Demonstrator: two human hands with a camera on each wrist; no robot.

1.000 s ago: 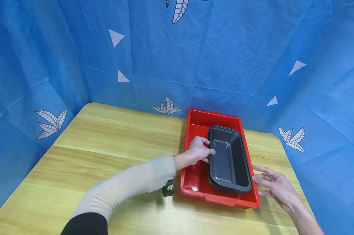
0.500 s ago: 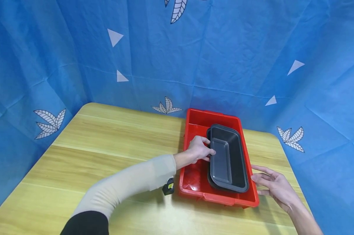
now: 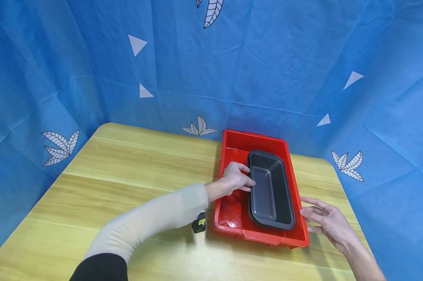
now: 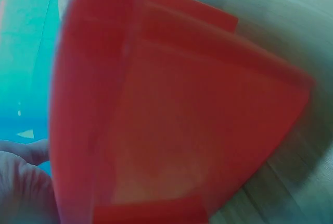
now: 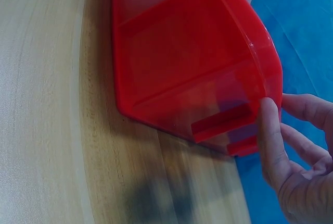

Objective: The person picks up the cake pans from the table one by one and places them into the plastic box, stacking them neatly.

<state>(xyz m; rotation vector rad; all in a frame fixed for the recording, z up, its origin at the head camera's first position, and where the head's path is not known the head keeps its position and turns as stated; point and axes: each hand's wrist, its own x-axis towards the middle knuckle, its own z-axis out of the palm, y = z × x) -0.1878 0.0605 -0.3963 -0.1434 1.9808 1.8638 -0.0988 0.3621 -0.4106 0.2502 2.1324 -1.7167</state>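
A dark grey loaf pan lies lengthwise in a red plastic bin, toward its right side. Along the pan's left and front edges, another dark rim shows just beneath it. My left hand holds the pan by its left rim, with the thumb over the edge. At the bin's right outer side, my right hand touches the rim with fairly straight, spread fingers. The right wrist view has the thumb against the bin's rim. In the left wrist view, the bin's wall hides most of the left hand.
The bin stands on a wood-grain table, near its far right corner. A blue cloth with leaf prints and white triangles hangs around the back and sides. A small black device is by the left wrist.
My left hand has drawn the upper pan slightly left, away from the bin's right wall. It now sits more closely over the dark rim beneath. The right hand stays by the bin's rim.
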